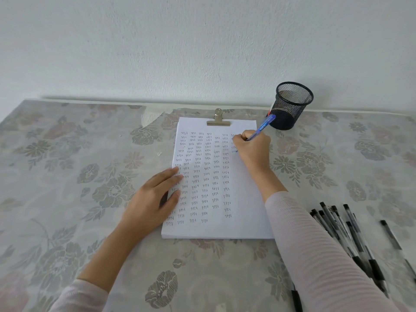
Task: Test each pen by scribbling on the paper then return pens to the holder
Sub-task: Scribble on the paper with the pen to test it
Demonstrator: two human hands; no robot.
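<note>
Blue plastic is what I see in my right hand (253, 146): a slim blue ballpoint pen (262, 127), pinched near its tip, which touches the right side of the white paper sheet (238, 199) covered with small written words. My left hand (153, 199) lies flat with fingers extended on the left edge of the paper, to keep it from sliding on the flowered worktop (67, 176). The black mesh pen holder (289, 105) stands just beyond the paper's far right corner. A group of black-capped pens (346, 233) lies on the worktop beside my right sleeve. I judge the pen light, stiff and a little slippery, so holding low on the barrel is best.
</note>
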